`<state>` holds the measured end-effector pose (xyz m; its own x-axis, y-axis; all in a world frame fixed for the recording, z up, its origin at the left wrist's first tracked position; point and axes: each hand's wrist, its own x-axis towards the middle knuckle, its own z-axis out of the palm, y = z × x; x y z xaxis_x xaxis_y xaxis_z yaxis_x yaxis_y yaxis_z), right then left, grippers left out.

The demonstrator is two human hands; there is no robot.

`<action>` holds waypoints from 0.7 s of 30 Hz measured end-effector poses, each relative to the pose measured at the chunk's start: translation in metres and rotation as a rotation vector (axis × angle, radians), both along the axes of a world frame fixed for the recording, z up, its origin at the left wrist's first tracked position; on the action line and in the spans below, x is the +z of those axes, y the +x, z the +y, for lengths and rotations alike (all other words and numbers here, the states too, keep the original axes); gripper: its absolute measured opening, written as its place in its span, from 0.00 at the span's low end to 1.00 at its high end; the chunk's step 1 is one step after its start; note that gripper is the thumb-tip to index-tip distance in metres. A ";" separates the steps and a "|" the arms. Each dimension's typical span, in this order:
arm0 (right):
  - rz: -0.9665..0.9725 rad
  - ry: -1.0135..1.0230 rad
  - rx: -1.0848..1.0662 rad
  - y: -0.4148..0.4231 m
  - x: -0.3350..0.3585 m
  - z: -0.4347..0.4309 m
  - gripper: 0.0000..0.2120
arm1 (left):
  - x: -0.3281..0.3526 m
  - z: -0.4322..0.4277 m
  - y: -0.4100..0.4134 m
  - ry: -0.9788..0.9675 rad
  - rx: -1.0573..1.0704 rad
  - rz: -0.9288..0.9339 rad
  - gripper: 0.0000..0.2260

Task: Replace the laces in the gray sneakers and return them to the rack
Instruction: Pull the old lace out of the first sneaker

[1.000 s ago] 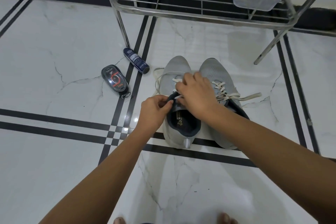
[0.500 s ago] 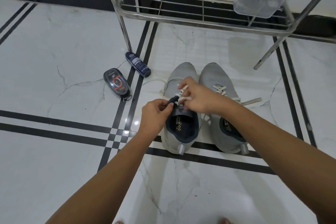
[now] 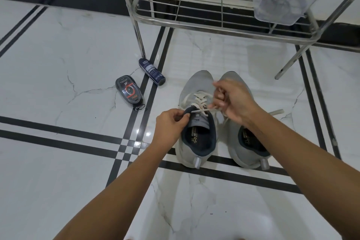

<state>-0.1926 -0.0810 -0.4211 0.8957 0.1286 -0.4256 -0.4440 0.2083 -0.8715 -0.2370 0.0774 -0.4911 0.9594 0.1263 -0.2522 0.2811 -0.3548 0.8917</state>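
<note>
Head view, looking down past my two bare forearms at a glossy white marble floor point(image 3: 58, 54). It is veined with thin grey cracks and crossed by black inlaid stripes.

Two grey knit-mesh sneakers stand side by side on the floor, toes pointing away from me, with dark navy padded collars and small grey heel tabs. My left hand point(image 3: 169, 122) is curled at the left sneaker point(image 3: 196, 82). Its thumb and forefinger pinch the navy collar edge beside the top eyelets.

My right hand point(image 3: 233, 101) hovers just right of that, over the right sneaker point(image 3: 233, 76). Its fingers point(image 3: 221, 95) are closed tightly round a flat, off-white woven lace point(image 3: 200, 99). The lace criss-crosses the left sneaker's front, and one strand is stretched taut between my two sets of fingers. Past my right wrist a loose lace end point(image 3: 277, 112) lies flat on the floor.

To the left of my left fingers and well apart from them lie two items:
- An oval dark case point(image 3: 129, 92) with a red ring under a clear top.
- A slim navy spray can point(image 3: 152, 71), lying on its side.

Beyond my fingers stands the rack point(image 3: 194, 24), made of shiny chrome tubing with a shelf of thin wire bars. A cloudy translucent plastic box point(image 3: 280, 2) with a dark lid sits at its far right.
</note>
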 end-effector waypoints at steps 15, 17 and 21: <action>-0.457 -1.537 1.000 0.002 -0.010 0.018 0.07 | 0.002 -0.006 0.001 -0.010 -0.053 -0.012 0.09; -0.413 -1.349 0.951 0.005 -0.002 0.011 0.07 | 0.001 -0.005 0.000 -0.028 -0.042 -0.005 0.08; -0.068 -0.271 0.357 -0.001 0.007 -0.007 0.14 | -0.002 -0.001 0.001 -0.045 -0.035 0.011 0.06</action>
